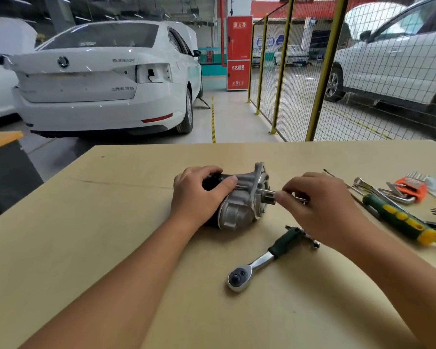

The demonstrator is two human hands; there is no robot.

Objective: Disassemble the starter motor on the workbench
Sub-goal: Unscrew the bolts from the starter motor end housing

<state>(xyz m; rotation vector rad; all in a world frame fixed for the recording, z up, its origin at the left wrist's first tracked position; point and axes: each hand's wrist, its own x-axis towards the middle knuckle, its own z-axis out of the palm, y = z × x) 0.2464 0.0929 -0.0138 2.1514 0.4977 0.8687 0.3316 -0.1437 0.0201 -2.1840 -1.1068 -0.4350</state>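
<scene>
Starter motor (239,197) lying on its side near the middle of the workbench (98,210), black body to the left, silver housing with its flange to the right, pinion shaft pointing right.

Left hand (196,195) on top of the black body, fingers curled over it, thumb along the near side up to the silver housing: grasping the motor.

Right hand (320,205) at the pinion end, thumb and forefinger tips pressed together around a thin metal piece (301,199) just beside the shaft. Pinching it; impossible to tell what the piece is, because blurred and partly hidden by the fingers.

Ratchet (259,260) flat on the bench in front of the motor, silver head toward the camera, dark handle running up and right under the right wrist. Apart from the motor, not touched by any hand.

To the right, near the bench edge: screwdriver (400,220) with green and yellow handle, set of hex keys (410,188) in an orange holder, some thin metal rods and other tools beside them, blurred.

Behind the bench: white car (98,79) seen from the rear, red cabinet (239,51), yellow mesh fence (300,79) with another pale car behind it.
</scene>
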